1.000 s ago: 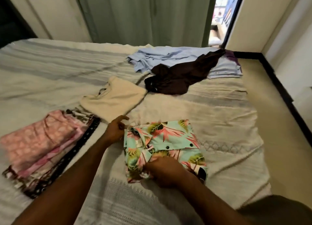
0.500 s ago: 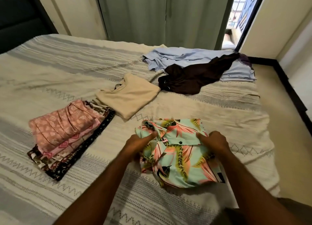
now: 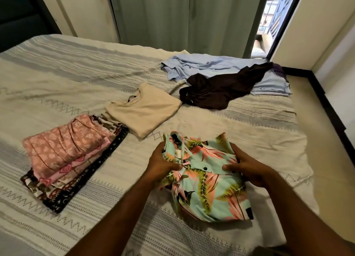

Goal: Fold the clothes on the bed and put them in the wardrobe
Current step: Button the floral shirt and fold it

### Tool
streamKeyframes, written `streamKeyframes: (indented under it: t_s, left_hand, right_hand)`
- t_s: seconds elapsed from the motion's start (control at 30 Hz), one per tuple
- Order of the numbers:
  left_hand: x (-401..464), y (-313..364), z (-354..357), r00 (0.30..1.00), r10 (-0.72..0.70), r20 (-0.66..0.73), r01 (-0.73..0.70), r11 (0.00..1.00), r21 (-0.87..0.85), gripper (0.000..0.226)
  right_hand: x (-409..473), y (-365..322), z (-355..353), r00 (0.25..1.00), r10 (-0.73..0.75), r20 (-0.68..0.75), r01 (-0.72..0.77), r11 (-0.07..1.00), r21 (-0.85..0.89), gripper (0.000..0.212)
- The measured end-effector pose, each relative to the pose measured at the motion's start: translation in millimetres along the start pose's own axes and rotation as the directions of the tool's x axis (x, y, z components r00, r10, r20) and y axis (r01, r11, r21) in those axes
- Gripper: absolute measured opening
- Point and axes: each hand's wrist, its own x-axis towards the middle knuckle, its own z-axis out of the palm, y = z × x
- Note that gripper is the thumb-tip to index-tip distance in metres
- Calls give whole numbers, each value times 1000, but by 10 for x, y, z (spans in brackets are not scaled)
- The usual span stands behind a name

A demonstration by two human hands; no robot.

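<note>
Fingers of both hands curl round the folded tropical-print shirt (image 3: 205, 179): the left hand (image 3: 163, 164) grips its collar side, the right hand (image 3: 247, 169) its opposite edge. 1 second ago the right hand pressed the bundle flat on the bed (image 3: 249, 132); now the shirt's far end is raised, so the fold looks done and a move to a pile seems likely next. Left of it lies the stack of patterned folded clothes (image 3: 67, 155), then the folded beige top (image 3: 146, 111). Farther off, 2 unfolded pieces wait: the dark garment (image 3: 215, 90) draped over the light blue shirt (image 3: 207, 65). No wardrobe is identifiable.
</note>
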Motion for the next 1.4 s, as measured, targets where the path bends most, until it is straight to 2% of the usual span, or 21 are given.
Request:
streamKeyframes:
  t_s: [0.1,0.2,0.33,0.43,0.5,0.6,0.7,0.77,0.83,0.9,0.93,0.97,1.0,1.07,1.1,1.2,1.27,1.3,1.33,1.4]
  left_hand:
    - [189,177,-255,988,102,117,-92,992,-90,96]
    - [401,499,-656,974,140,177,-126,988,-90,92]
    - [845,1071,-1322,959,186,216,-202,978,56,89]
    - [1222,1602,-1808,955,227,192,-257,954,152,88]
    - [1449,1899,-2032,961,234,146,-262,939,222,87]
    - [1792,2077,-2186,978,206,19,-198,907,371,91]
    - [2054,1721,-2091,997,54,-52,-21,870,493,97]
    - [2183,1432,-1905,995,6,-98,48,836,547,99]
    - [2272,1267,-1782,984,45,-175,67,810,583,101]
    - [2377,1200,-1638,956,135,-259,80,731,677,102]
    - [2428,1196,-1516,940,200,-277,80,660,747,102]
    - [2468,1211,-1404,922,265,-283,77,592,802,102]
    - [2496,1233,-1262,908,321,-269,49,557,829,101]
    - [2531,1292,-875,899,392,-197,-65,563,824,93]
    - [2529,1326,-645,897,414,-155,-112,550,827,85]
    - [2511,1346,-36,872,488,-41,-239,497,834,67]
    - [2512,1297,315,863,506,9,-341,568,749,58]
    - [2511,1257,474,867,498,33,-384,623,681,53]
    - [2495,1210,594,878,477,47,-405,687,603,48]
    - [2422,1127,816,929,368,45,-348,825,444,42]
  right_hand:
    - [187,-68,65,995,-98,-5,98,984,149,90]
    - [476,-292,215,984,-177,-33,180,960,215,90]
    - [950,-778,584,949,-306,-72,314,921,231,88]
    - [1418,-1186,905,898,-426,-111,439,851,288,87]
    - [1710,-1406,1091,879,-445,-169,476,810,342,85]
    - [2168,-1544,1282,901,-379,-209,432,822,371,86]
    - [2450,-1357,1336,951,-249,-185,288,929,234,92]
    - [2524,-1229,1275,966,-181,-186,220,951,218,89]
    - [2526,-1199,1228,969,-182,-169,222,940,258,80]
    - [2540,-1136,1144,973,-173,-155,210,940,270,68]
    - [2557,-1078,1033,964,-179,-197,220,952,212,60]
    - [2579,-1033,919,938,-215,-270,241,968,66,51]
    - [2588,-983,765,895,-284,-345,246,957,-151,41]
    - [2618,-880,374,815,-421,-398,175,834,-523,28]
    - [2626,-851,162,799,-456,-392,119,759,-641,25]
    - [2650,-739,-327,862,-342,-373,-133,558,-819,37]
    - [2680,-663,-550,909,-275,-314,-177,427,-887,47]
    - [2693,-643,-618,921,-267,-285,-160,408,-899,48]
    - [2691,-635,-643,920,-285,-270,-130,427,-895,43]
    - [2624,-614,-663,876,-328,-355,-110,580,-807,28]
